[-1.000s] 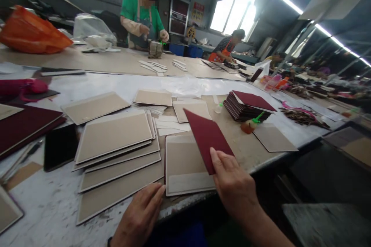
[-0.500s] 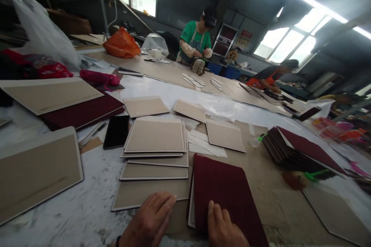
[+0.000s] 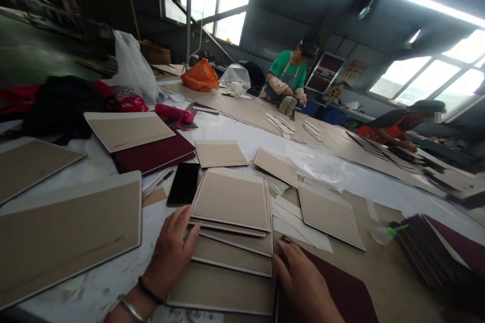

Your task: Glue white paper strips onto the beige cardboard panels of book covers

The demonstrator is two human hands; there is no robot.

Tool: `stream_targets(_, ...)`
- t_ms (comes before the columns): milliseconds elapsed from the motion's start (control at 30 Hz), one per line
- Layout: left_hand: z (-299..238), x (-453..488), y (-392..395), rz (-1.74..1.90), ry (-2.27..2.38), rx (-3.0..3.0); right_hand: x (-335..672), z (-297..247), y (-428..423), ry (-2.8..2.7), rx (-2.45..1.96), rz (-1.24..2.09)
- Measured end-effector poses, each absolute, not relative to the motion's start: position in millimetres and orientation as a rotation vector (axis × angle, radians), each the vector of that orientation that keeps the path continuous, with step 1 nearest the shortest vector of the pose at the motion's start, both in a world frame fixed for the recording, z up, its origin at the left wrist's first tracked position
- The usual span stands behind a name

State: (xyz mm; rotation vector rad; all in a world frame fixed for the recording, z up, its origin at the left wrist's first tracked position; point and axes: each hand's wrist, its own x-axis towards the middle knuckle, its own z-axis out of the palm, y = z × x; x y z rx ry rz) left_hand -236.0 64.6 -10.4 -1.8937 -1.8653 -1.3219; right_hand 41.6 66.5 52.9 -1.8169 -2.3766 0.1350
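A stepped stack of beige panels with pale edges (image 3: 231,199) lies before me. At its left edge my left hand (image 3: 176,242) is open, thumb apart from the fingers, the fingertips against the panels. My right hand (image 3: 303,282) is at the stack's right edge with its fingers extended; its lower part goes out of view. Beneath and beside that hand lies a maroon folded cover (image 3: 346,282), partly hidden by it. Whether the right fingertips press on the panels or only rest beside them is unclear.
A black phone (image 3: 183,184) lies left of the stack. Single beige panels (image 3: 329,214) lie around it. A pile of maroon covers (image 3: 424,252) stands at right, near a small green-tipped bottle (image 3: 382,234). Across the table, a person in green (image 3: 288,68) and another in orange (image 3: 397,126) work.
My right hand has moved off the maroon cover's face to the stack's right edge. My left hand has moved up to the stack's left edge. The view has swung left.
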Motion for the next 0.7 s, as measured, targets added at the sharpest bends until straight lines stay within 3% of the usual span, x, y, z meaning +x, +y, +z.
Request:
stream_targets(267, -32, -242, 82, -1.392, -2.002, -1.856, 16, 46, 126, -2.314, -1.969, 0.286)
stream_targets(400, -33, -241, 80, -1.415, -2.016, -1.867, 3, 62, 146, -2.381, -2.031, -0.025)
stream_targets(533, -44, -246, 77, -1.359, -1.96, -1.905, -27, 69, 193, -2.523, -1.824, -0.363)
stream_targets(700, -63, -250, 78, -1.306, -1.92, -1.898, -57, 57, 268, -2.691, -1.629, -0.525)
